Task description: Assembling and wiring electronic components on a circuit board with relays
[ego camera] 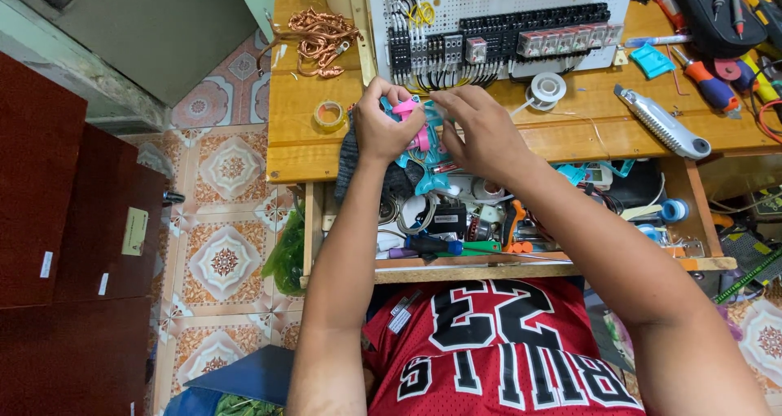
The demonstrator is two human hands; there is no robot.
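Over a cluttered wooden bench (309, 151) with an open drawer (489, 265) below, the left hand (384, 127) was clamped on a pink-and-teal hand tool (422, 135) while right hand (481, 131) fingers pinched its front; apparently mid-adjustment, next needing fine fingertip control.

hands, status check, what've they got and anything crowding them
Left hand and right hand together grip a pink-and-teal tool. Open drawer beneath. Wired panel close ahead.

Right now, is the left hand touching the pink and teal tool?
Touching. The head view shows the left hand with fingers curled around the pink and teal tool, no gap visible.
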